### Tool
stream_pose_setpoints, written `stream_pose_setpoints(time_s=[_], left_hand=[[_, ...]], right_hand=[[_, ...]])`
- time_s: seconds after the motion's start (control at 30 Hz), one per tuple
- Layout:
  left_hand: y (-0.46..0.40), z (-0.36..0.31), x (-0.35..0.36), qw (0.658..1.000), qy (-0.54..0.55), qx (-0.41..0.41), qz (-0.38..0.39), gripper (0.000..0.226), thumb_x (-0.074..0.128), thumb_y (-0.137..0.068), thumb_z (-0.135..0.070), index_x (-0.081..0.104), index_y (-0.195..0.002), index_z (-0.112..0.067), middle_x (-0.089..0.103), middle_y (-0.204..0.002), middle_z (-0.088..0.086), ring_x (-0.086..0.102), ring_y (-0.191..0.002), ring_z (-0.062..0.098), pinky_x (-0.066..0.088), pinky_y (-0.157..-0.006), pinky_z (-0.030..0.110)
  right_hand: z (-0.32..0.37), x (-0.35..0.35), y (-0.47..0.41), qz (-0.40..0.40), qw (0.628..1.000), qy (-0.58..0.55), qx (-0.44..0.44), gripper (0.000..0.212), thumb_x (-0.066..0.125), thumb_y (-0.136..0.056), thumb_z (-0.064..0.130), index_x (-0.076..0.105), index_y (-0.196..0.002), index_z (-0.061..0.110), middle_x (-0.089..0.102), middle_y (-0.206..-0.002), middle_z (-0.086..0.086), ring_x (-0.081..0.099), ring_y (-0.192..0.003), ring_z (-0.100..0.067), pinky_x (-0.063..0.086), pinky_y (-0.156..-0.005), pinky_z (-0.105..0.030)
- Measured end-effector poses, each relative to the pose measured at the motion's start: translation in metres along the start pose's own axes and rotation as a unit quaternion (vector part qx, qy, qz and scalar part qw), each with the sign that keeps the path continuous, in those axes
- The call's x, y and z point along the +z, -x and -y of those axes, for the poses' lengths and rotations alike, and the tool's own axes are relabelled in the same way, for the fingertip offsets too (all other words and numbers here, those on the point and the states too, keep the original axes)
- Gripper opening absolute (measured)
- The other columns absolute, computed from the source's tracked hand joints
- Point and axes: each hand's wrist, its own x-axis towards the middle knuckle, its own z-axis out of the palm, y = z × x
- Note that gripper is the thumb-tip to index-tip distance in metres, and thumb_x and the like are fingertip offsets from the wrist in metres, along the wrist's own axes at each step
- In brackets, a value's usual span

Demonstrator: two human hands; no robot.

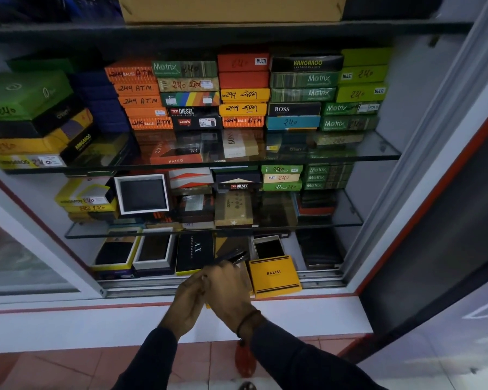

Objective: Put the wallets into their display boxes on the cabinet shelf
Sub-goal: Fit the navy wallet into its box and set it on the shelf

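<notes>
A dark wallet [233,256] sticks up from between my two hands at the front of the cabinet's bottom shelf. My right hand [228,288] grips it from above, and my left hand [189,299] closes on it from the left. Just right of the hands lies a yellow Balisi box lid [273,275], with an open white-walled box [268,247] behind it. To the left stand a black AX box [193,253] and two open boxes holding dark wallets, one with a white rim [155,249] and one with a yellow rim [116,253].
Stacked wallet boxes fill the glass shelves above [237,161]. An open white-framed box with a dark wallet [143,194] leans on the middle shelf. The sliding-door track [141,288] runs along the front. A glass door [434,192] stands at the right.
</notes>
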Motion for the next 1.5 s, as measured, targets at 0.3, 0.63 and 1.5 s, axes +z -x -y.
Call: stream_pose_setpoints(time_s=[0.3,0.63,1.5], left_hand=[[-0.009,-0.005,-0.038,0.999,0.048,-0.004,0.004,0.081,0.092,-0.063,-0.038,0.063,-0.127,0.002,0.064,-0.129,0.027,0.064,-0.118,0.037,0.055,-0.099,0.039],[0.006,-0.009,-0.010,0.975,0.184,-0.060,0.106,0.075,0.094,-0.061,-0.015,0.062,-0.125,0.007,0.064,-0.127,0.030,0.065,-0.117,0.039,0.059,-0.092,0.038],[-0.004,-0.051,0.023,0.984,-0.169,-0.016,0.057,0.059,0.078,-0.080,-0.002,0.058,-0.129,-0.028,0.065,-0.130,0.003,0.072,-0.103,0.022,0.062,-0.072,0.036]], right_hand=[[-0.060,-0.056,-0.015,0.013,0.975,-0.207,0.084,0.006,0.076,-0.082,0.014,0.080,-0.086,0.012,0.079,-0.086,0.003,0.062,-0.063,0.014,0.047,-0.069,0.000],[-0.130,-0.054,-0.014,0.100,0.775,-0.566,0.261,0.032,0.074,-0.082,0.007,0.069,-0.112,-0.004,0.076,-0.102,-0.011,0.072,-0.089,-0.017,0.059,-0.080,-0.027],[-0.140,-0.018,-0.003,0.142,0.763,-0.562,0.285,0.045,0.076,-0.080,0.010,0.064,-0.122,0.000,0.065,-0.128,-0.022,0.063,-0.118,-0.037,0.058,-0.088,-0.037]])
